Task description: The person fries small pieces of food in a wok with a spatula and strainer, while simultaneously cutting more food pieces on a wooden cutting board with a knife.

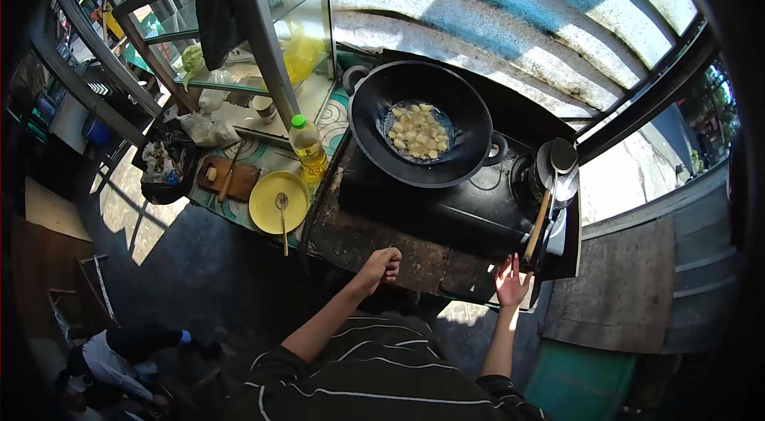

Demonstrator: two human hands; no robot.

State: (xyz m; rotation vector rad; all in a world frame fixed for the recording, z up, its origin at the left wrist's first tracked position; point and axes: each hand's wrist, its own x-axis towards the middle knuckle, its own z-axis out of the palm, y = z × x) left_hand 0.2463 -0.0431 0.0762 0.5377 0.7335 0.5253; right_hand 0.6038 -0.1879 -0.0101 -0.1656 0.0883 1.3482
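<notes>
My left hand (pixel 381 269) is closed in a loose fist in front of the stove's near edge, with nothing visible in it. My right hand (pixel 511 284) is open, fingers apart, just below the wooden handle of a ladle-like utensil (pixel 538 226). That utensil's dark round head rests over the right burner. A large black wok (pixel 366 122) sits on the left burner of the black stove (pixel 414 218). Pale chunks of food (pixel 418 131) lie in bubbling oil at its bottom.
Left of the stove stand an oil bottle (pixel 309 148) with a green cap, a yellow plate (pixel 267 218) with a spoon (pixel 283 218), and a cutting board (pixel 239 180) with a knife (pixel 229 175). A glass cabinet (pixel 291 30) rises behind. Another person (pixel 119 365) is low at left.
</notes>
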